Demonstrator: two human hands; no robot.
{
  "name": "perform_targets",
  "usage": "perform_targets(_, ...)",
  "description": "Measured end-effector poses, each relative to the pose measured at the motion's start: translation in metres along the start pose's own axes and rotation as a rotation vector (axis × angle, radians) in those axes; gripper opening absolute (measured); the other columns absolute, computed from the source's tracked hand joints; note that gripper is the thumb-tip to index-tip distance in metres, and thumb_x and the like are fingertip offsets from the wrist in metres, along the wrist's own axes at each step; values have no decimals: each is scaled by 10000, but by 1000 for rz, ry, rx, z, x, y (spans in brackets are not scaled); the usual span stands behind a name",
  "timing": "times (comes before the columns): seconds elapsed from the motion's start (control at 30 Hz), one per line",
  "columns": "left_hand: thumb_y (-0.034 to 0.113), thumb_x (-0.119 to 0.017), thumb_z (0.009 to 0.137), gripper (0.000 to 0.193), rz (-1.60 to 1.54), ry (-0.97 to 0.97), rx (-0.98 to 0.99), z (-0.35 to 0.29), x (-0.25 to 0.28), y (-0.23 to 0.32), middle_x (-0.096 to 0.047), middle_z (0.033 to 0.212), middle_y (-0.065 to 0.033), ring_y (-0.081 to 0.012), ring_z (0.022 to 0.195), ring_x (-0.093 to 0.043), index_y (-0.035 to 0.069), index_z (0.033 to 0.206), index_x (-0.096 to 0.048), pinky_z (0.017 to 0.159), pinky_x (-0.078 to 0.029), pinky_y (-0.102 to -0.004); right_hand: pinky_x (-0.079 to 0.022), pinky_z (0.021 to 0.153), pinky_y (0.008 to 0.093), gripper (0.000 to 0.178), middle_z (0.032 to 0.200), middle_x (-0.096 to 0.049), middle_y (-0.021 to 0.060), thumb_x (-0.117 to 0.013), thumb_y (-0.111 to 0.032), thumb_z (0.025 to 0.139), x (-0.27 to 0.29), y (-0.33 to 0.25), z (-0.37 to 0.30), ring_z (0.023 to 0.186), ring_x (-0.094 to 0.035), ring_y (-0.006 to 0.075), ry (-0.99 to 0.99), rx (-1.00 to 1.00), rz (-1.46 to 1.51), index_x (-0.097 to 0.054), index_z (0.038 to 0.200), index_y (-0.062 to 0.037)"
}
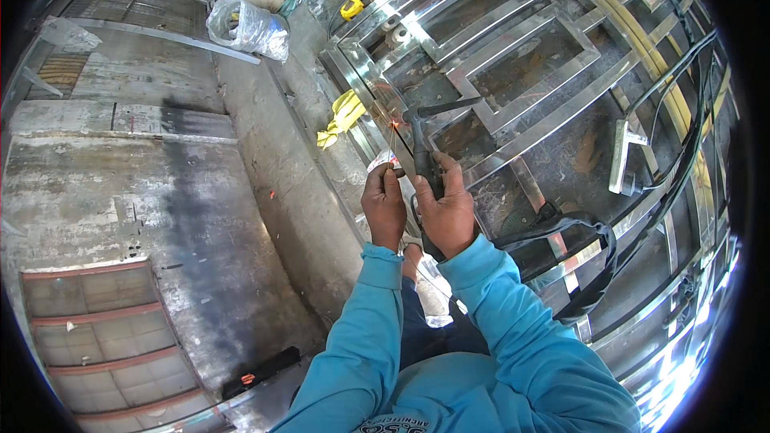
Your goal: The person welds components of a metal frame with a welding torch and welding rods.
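A TIG welding torch [423,159] with a long dark back cap is in my right hand [447,207], its fingers wrapped round the handle. My left hand [384,207] pinches a thin filler rod [391,151] that points up toward the torch head. A small orange glow [395,124] shows beside the head, at the edge of a shiny metal frame [377,100]. Just left of the glow lies a crumpled yellow cloth [344,117]. The torch's dark cable sheath [589,224] bends away to the right.
Shiny rectangular tube frames [521,72] spread across the right side. A white-handled clamp-like tool [622,156] and black cables [690,144] lie over them. A concrete wall [192,192] runs along the left. Near the top are a clear plastic bag [249,28] and a yellow tape measure [351,7].
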State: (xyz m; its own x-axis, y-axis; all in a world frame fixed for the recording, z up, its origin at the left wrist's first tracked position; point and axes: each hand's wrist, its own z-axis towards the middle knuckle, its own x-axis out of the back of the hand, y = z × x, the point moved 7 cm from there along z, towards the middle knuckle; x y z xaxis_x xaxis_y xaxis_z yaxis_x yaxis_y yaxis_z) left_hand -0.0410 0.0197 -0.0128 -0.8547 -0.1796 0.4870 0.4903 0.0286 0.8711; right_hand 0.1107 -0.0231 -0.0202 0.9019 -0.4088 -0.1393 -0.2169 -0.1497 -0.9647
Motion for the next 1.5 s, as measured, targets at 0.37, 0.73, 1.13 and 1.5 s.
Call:
perform_targets(0.37, 117, -519, 1039, 196, 70, 27, -68, 3, -2, 13, -720, 980, -120, -212, 912, -677, 1, 1125, -651, 843, -531, -352, -542, 675, 368, 494, 822, -709, 147, -697, -163, 944, 3, -6, -1, 721, -691, 205, -28, -5, 31, -497, 1388, -79)
perform_targets(0.73, 215, -554, 1061, 279, -44, 1, -9, 3, -2, -5, -744, 1024, -118, -191, 973, -674, -19, 1167, -662, 898, -519, -341, -573, 729, 384, 474, 924, -728, 208, -708, -139, 937, 5, -2, -2, 821, -740, 280, 9, -29, -3, -522, 1367, -66)
perform_targets(1.13, 44, -552, 1027, 194, -40, 82, -78, 6, 7, -26, -686, 1055, -97, -166, 990, -652, -31, 1188, -629, 852, -526, -299, -559, 767, 326, 490, 1016, -724, 115, -664, -84, 952, 0, -31, -8, 852, -689, 139, -47, 105, 95, -496, 1409, -30)
perform_targets(1.5, 225, -551, 1060, 285, 11, -1, -4, 2, -3, 1, -746, 1026, -130, -207, 955, -690, -10, 1183, -654, 880, -529, -346, -566, 735, 387, 505, 959, -725, 195, -719, -145, 929, 5, 2, -2, 826, -731, 290, 4, -35, 16, -505, 1382, -82)
